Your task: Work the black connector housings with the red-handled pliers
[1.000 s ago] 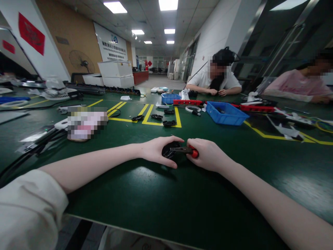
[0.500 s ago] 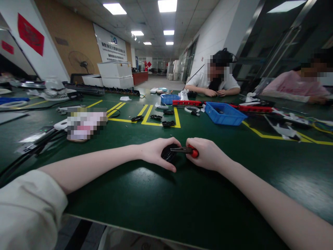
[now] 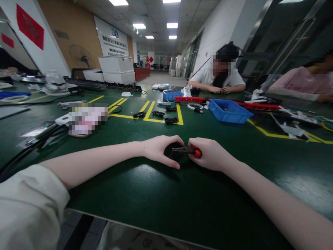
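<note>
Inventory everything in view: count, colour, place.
Long-nosed metal pliers: one, grey with red handle, centre.
Held plastic-looking part: one, black, centre, by plier tips.
Small elongated parts: four, black, midtable.
Tape lines: several, yellow, midtable.
Open plastic bins: two, blue, right of centre.
Long strips: at least two, red, beside bins.
Flat object, partly blurred: one, pinkish, left.
Stacked boxes: white, count unclear, background left.
Table: one, green, foreground.
People: at least two, white and pink tops, background right.
Left hand: one, bare, around part.
Right hand: one, bare, around pliers.

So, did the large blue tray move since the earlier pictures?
No. The large blue tray sits in the same place beside the near yellow line; only the whole view has shifted slightly.
</note>
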Demonstrator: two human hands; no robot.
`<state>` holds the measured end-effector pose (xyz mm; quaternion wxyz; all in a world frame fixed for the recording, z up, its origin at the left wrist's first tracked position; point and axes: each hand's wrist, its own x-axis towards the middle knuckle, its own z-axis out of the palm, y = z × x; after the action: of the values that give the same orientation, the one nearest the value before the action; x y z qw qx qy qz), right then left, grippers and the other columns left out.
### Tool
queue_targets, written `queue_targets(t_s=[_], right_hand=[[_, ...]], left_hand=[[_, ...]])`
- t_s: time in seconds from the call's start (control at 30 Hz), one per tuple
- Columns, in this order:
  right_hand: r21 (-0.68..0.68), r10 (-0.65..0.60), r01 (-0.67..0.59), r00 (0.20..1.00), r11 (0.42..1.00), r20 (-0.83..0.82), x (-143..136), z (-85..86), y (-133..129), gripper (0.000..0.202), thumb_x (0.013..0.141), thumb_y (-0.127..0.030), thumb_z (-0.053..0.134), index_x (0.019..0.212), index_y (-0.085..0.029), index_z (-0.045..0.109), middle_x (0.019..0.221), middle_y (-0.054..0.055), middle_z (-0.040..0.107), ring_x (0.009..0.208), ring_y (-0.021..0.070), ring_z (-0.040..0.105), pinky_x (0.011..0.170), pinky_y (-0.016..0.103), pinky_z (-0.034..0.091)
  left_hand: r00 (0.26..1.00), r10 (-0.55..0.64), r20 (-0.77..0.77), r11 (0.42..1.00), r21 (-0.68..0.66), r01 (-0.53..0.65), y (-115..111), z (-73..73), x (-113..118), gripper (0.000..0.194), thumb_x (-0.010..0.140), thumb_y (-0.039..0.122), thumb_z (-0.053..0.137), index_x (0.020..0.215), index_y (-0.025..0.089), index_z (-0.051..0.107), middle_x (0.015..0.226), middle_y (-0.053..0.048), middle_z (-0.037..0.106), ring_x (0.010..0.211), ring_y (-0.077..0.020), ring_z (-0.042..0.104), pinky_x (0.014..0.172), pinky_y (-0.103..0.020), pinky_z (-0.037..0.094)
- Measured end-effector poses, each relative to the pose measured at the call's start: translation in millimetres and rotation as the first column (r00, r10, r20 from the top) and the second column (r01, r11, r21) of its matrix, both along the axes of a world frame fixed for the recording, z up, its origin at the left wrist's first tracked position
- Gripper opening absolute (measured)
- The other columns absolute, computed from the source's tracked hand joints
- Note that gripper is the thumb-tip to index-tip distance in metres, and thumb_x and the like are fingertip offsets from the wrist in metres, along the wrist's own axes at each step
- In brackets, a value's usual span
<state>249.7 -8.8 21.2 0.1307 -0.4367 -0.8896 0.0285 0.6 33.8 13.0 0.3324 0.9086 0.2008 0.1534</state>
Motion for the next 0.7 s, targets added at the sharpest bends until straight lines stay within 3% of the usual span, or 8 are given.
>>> queue_targets(t_s=[0.7], right_hand=[[0.011, -0.004, 0.004, 1.0, 1.0, 0.008, -1.1, 0.1, -0.1, 0.013, 0.08, -0.025, 0.06, 0.075, -0.025, 0.047, 0.074, 0.002, 0.062, 0.067, 0.0169, 0.055, 0.062, 0.029, 0.036]], left_hand=[[1.0, 0.001, 0.003, 1.0, -0.002, -0.001, -2.8, 1.9, 0.6, 0.064, 0.078, 0.054, 0.081, 0.125, 0.019, 0.056, 0.112, -0.006, 0.07, 0.093, -0.0211, 0.067, 0.078, -0.031, 0.05]])
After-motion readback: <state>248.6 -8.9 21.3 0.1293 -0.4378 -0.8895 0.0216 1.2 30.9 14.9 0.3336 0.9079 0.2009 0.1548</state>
